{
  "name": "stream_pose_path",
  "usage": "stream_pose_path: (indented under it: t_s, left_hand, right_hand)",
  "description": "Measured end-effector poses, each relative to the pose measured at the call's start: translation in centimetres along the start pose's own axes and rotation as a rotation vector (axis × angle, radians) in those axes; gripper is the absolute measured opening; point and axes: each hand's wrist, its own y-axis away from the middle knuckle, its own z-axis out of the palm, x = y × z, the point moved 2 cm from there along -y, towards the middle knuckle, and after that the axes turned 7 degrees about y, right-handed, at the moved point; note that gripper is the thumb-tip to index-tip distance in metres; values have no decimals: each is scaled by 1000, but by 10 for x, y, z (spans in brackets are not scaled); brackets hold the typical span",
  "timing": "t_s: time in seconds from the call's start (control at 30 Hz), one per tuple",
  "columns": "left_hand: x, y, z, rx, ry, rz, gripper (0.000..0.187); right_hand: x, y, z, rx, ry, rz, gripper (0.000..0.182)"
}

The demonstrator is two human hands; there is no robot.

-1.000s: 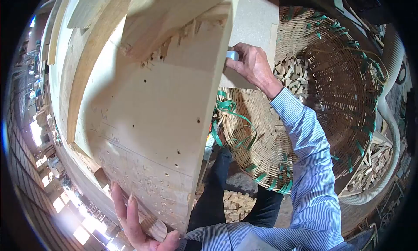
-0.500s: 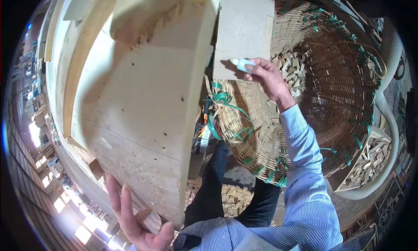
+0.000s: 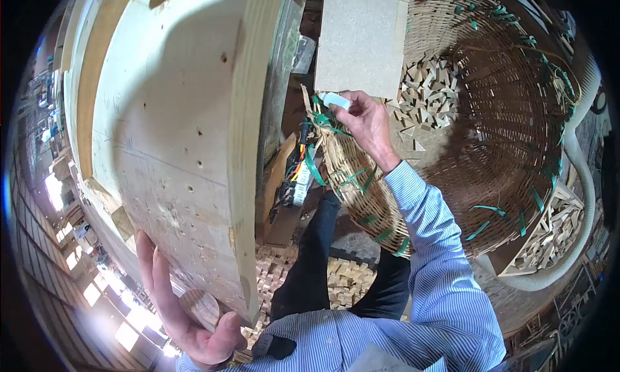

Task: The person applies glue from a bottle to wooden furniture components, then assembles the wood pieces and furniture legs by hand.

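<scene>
My left hand (image 3: 184,307) grips the near corner of a large pale wooden board (image 3: 174,126), fingers spread under its lower edge and thumb on the front. The board stands tilted and has small holes across its face. My right hand (image 3: 365,123) is shut on a small white object (image 3: 336,101), held over the near rim of a big woven basket (image 3: 516,113). The basket holds many small wooden blocks (image 3: 429,91).
A flat grey panel (image 3: 361,36) leans at the basket's far rim. Green strapping (image 3: 329,152) hangs on the rim. More wooden offcuts (image 3: 342,285) lie on the floor by my legs. A pale hose (image 3: 578,178) curves around the basket's right side.
My right hand has come down and left, from the board's edge to the basket's near rim, still holding the white object. The board now appears turned more edge-on.
</scene>
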Motion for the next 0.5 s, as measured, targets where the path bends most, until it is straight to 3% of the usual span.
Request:
stream_pose_path:
  t_s: [0.1,0.4,0.5]
  left_hand:
    - [2,-1,-1,-10,-31,7,101]
    - [5,-1,-3,-38,-118,5,102]
    - [-2,3,-5,-41,-80,45,102]
  right_hand:
    - [2,-3,7,40,-9,-46,31]
    - [-19,5,15,157,374,-238,33]
    - [-17,6,20,249,475,-392,32]
